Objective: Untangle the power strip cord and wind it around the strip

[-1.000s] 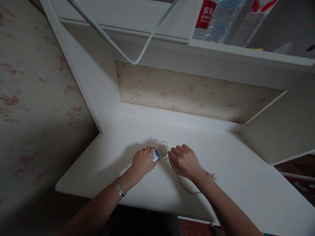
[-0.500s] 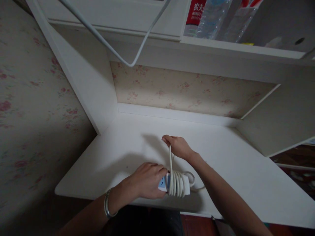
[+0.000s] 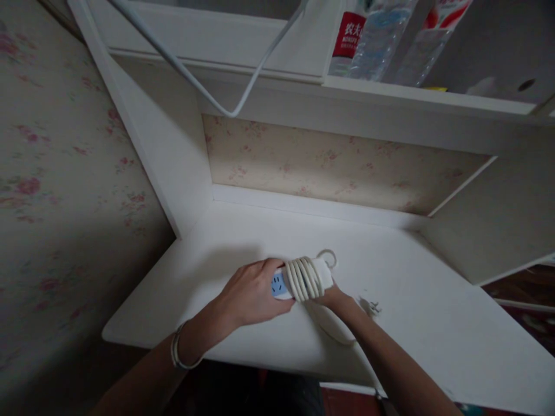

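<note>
A white power strip (image 3: 321, 273) with a blue socket face lies just above the white desk top (image 3: 429, 323), its white cord (image 3: 301, 278) wound round it in several turns. My left hand (image 3: 249, 293) grips the strip's left end, fingers wrapped round it. My right hand (image 3: 336, 299) is under the strip's right part, mostly hidden, and holds the cord there. A loose stretch of cord runs from under the strip down beside my right forearm. The plug (image 3: 370, 306) lies on the desk right of my right wrist. A bangle sits on my left wrist.
A white shelf (image 3: 429, 98) hangs over the desk with plastic water bottles (image 3: 373, 40) on it. A thin white cable (image 3: 208, 92) loops down from the top left. Flowered wallpaper covers the left wall and the back of the alcove. White side panels close the desk in on both sides.
My right hand has come down from above the strip, where it held the cord up, and has gone underneath it. The strip has moved away from the desk's front edge.
</note>
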`<state>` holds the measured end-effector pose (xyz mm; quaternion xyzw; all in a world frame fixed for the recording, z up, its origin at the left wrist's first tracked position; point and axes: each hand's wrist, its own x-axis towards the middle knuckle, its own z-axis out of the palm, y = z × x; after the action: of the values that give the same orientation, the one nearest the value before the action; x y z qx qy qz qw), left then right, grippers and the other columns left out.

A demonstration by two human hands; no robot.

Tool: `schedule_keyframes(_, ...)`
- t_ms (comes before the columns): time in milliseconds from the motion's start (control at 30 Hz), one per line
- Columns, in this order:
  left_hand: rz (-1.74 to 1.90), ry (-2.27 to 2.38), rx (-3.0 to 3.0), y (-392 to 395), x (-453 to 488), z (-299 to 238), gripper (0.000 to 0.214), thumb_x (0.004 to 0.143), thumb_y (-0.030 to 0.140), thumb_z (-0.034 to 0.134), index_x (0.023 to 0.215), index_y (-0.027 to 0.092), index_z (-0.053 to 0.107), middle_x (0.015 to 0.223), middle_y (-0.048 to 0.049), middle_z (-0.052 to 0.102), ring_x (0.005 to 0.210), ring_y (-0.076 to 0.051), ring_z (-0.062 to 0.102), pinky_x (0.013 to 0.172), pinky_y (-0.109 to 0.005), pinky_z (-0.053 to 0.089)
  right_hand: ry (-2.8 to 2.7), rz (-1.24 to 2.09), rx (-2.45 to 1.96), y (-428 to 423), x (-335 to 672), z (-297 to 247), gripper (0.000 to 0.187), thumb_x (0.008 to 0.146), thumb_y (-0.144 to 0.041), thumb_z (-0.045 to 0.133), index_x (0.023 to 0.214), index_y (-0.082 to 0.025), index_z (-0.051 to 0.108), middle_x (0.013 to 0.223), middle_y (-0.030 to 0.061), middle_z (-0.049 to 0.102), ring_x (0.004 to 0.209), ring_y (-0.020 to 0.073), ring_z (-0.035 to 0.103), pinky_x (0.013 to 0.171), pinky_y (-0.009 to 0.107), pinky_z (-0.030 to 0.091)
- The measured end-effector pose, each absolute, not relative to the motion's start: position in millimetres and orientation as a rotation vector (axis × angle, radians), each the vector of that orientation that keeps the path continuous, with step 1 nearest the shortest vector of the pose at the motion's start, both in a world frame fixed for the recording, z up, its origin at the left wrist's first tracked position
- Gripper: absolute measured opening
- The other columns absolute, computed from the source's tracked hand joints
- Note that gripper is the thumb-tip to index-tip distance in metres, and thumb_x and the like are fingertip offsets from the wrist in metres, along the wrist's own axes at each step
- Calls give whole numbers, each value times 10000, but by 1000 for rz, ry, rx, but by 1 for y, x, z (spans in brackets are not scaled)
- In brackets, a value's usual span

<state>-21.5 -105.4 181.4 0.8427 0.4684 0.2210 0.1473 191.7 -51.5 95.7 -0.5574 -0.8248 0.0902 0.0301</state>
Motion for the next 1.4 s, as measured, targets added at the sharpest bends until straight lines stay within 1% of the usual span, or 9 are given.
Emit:
schedule_keyframes(133, 729, 1599, 2286, -84, -21, 179, 432, 741, 438, 630, 1089, 218, 498, 977, -47, 686, 858, -232, 666, 696, -297, 480, -2580, 336, -1712, -68, 192, 101, 268, 930, -314, 412, 1084, -167, 575, 1028, 134, 688, 883, 226, 651, 736, 285, 428)
schedule_keyframes(233, 728, 1765, 2237, -68, -19, 177, 418, 769, 462, 609, 1085, 210, 506, 985, -63, 682, 881, -241, 665, 719, -306, 479, -2534, 508, -1617, -79, 192, 104, 235, 944, -302, 409, 1125, -176, 492, 949, 95, 702, 814, 193, 658, 688, 259, 417)
schedule_keyframes(367, 651, 1936, 2215, -52, -17, 170, 373, 808, 456, 565, 1069, 192, 524, 975, -82, 673, 887, -241, 660, 737, -304, 474, -2494, 561, -1625, -89, 196, 108, 195, 945, -298, 425, 1093, -191, 489, 905, 69, 699, 755, 179, 655, 644, 250, 402)
schedule_keyframes(567, 509, 2027, 2309, -46, -8, 148, 281, 860, 339, 495, 1069, 154, 527, 993, -129, 639, 915, -257, 645, 768, -331, 476, -2638, -70, -1749, -90, 197, 140, 162, 950, -247, 406, 1038, -195, 531, 928, 66, 667, 718, 186, 640, 579, 268, 345)
schedule_keyframes(733, 393, 1998, 2361, -47, 3, 135, 279, 848, 299, 520, 1069, 129, 528, 1016, -155, 624, 926, -264, 642, 777, -346, 489, -2779, -507, -1494, -80, 189, 168, 131, 914, -137, 442, 926, -188, 562, 849, 57, 627, 722, 182, 592, 641, 300, 335)
schedule_keyframes(933, 295, 1792, 2498, -57, 8, 127, 270, 809, 303, 557, 1016, 130, 574, 962, -140, 666, 860, -271, 661, 734, -353, 507, -2839, -685, -1290, -57, 185, 176, 108, 900, -123, 483, 961, -169, 558, 856, 67, 627, 740, 192, 570, 659, 321, 295)
schedule_keyframes(1067, 273, 1658, 2504, -69, 10, 127, 455, 720, 525, 637, 994, 165, 591, 946, -118, 682, 853, -279, 665, 741, -360, 508, -2900, -772, -1105, -41, 184, 179, 97, 902, -116, 483, 957, -166, 545, 837, 47, 625, 719, 182, 566, 666, 320, 271)
schedule_keyframes(1167, 277, 1572, 2499, -75, 12, 127, 539, 692, 650, 599, 988, 199, 598, 945, -91, 692, 858, -278, 670, 751, -370, 513, -2964, -801, -926, -36, 180, 183, 97, 909, -114, 467, 961, -162, 533, 825, 39, 623, 691, 165, 555, 668, 317, 256)
schedule_keyframes(1400, 244, 1486, 2523, -77, 13, 129, 450, 756, 603, 523, 941, 202, 614, 936, -103, 708, 837, -288, 677, 731, -391, 527, -2984, -878, -861, -28, 177, 189, 131, 905, -88, 444, 986, -154, 523, 797, 34, 619, 634, 146, 536, 658, 321, 244)
